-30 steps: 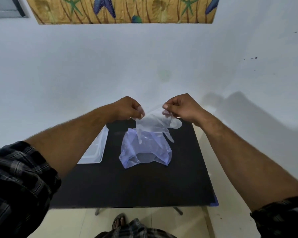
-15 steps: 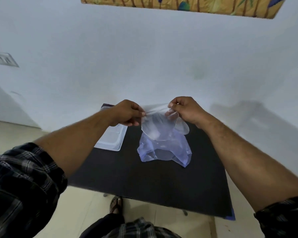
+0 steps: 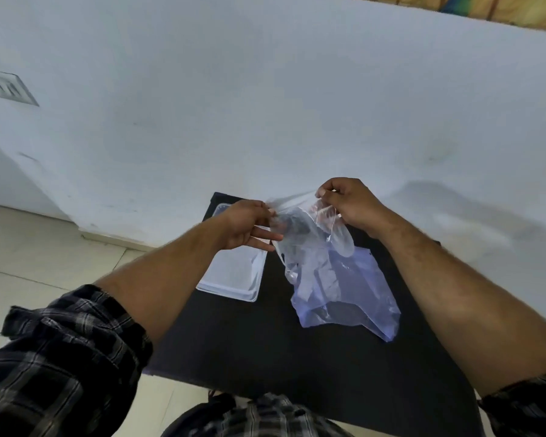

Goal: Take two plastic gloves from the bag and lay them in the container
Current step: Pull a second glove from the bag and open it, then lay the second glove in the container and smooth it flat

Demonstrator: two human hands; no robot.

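Observation:
A clear plastic glove (image 3: 300, 238) hangs in the air above the table, stretched between both hands. My left hand (image 3: 249, 225) pinches its left edge with thumb and forefinger, the other fingers spread. My right hand (image 3: 350, 203) grips the glove's upper right edge, a little higher. Under the glove a crumpled bluish plastic bag (image 3: 353, 294) lies on the black table (image 3: 265, 348). The shallow clear container (image 3: 234, 275) sits left of the bag, partly hidden by my left hand and forearm. I cannot tell whether anything lies inside it.
The table stands against a white wall (image 3: 265, 105). A switch plate (image 3: 8, 88) is on the wall at far left. Tiled floor (image 3: 29, 247) shows to the left, and my legs and a sandal appear below the table's near edge.
The view has swung to the left and tilted. The glove has been pulled wider between my hands, and my left hand's lower fingers have spread out from a closed fist.

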